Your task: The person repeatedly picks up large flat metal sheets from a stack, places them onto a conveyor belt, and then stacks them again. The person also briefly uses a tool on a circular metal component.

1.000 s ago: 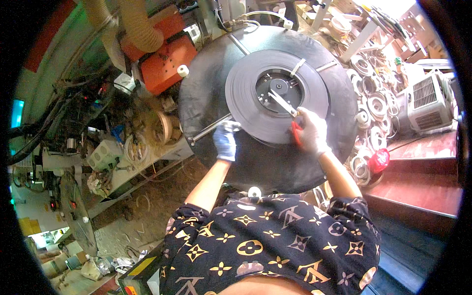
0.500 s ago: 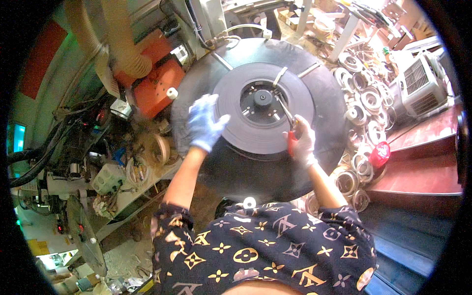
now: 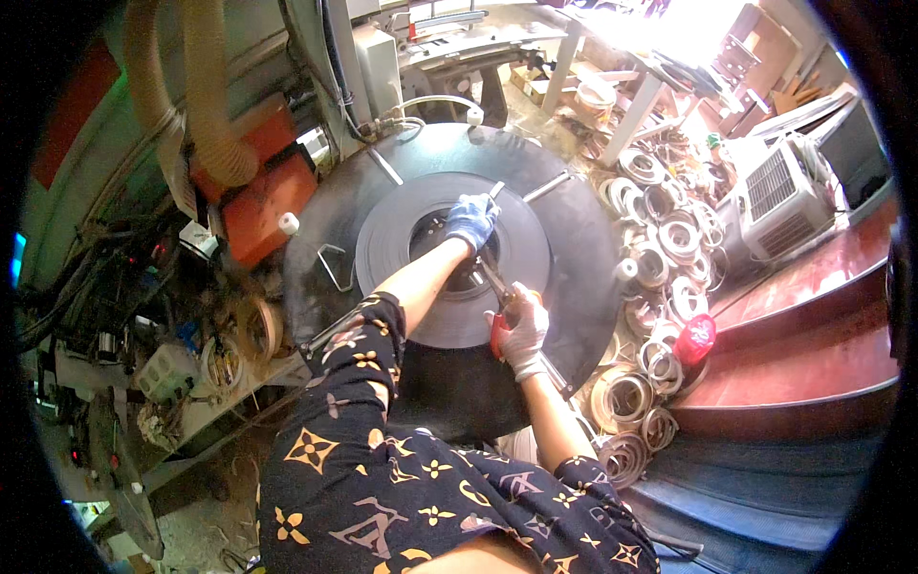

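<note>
A large roll of grey band lies flat on a round black turntable. My left hand, in a blue glove, reaches over the roll's far side beside the central opening. Its fingers are curled next to a short pale strip on the roll; whatever they pinch is hidden. My right hand, in a white glove, is closed round red-handled scissors over the roll's near right part. The metal blades point toward the centre, just below my left wrist.
Metal bars stick out radially on the turntable, with a white roller at its left edge. Many coiled pale bands lie on the right, near a red bundle and a boxy white unit. An orange machine stands left.
My left hand has moved right and forward from the roll's left side to beside the pale strip, its fingers now curled. My right hand still holds the scissors. The view has shifted.
</note>
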`<action>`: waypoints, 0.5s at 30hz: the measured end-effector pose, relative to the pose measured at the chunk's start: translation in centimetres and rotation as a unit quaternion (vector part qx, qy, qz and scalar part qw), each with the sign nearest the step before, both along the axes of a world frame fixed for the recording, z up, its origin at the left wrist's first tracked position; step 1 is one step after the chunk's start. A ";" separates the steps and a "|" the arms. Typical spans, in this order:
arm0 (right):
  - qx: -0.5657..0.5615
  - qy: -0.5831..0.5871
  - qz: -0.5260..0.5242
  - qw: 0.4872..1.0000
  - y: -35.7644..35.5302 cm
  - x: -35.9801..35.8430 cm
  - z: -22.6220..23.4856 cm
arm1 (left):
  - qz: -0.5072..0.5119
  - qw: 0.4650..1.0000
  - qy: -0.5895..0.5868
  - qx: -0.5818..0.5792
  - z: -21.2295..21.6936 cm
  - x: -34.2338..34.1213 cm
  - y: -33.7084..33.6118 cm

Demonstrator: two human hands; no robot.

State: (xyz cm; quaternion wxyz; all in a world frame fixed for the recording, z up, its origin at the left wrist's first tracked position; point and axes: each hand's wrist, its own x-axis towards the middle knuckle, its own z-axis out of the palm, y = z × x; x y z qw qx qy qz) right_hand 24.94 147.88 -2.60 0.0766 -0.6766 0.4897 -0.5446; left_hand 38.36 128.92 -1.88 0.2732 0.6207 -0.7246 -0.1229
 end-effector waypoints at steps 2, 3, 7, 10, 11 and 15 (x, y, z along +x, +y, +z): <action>0.018 0.002 -0.004 1.000 0.0 -0.3 -0.4 | -0.007 0.990 0.062 0.126 0.9 1.4 1.1; 0.035 -0.002 0.002 0.999 -0.1 -0.3 -0.9 | 0.024 0.990 0.100 0.092 0.8 2.0 1.3; -0.016 0.025 -0.033 0.999 -0.4 -0.9 -1.7 | -0.179 0.807 0.560 0.052 4.7 2.1 7.4; 0.016 0.010 -0.044 0.999 0.2 -0.9 -1.6 | -0.030 0.967 0.078 -0.241 8.9 11.1 11.8; 0.008 0.015 -0.031 0.999 0.2 -0.3 -0.6 | 0.025 0.961 -0.003 -0.276 8.0 15.2 12.3; -0.020 0.034 0.001 0.999 0.3 1.1 0.5 | 0.118 0.965 -0.227 0.055 6.0 24.0 17.1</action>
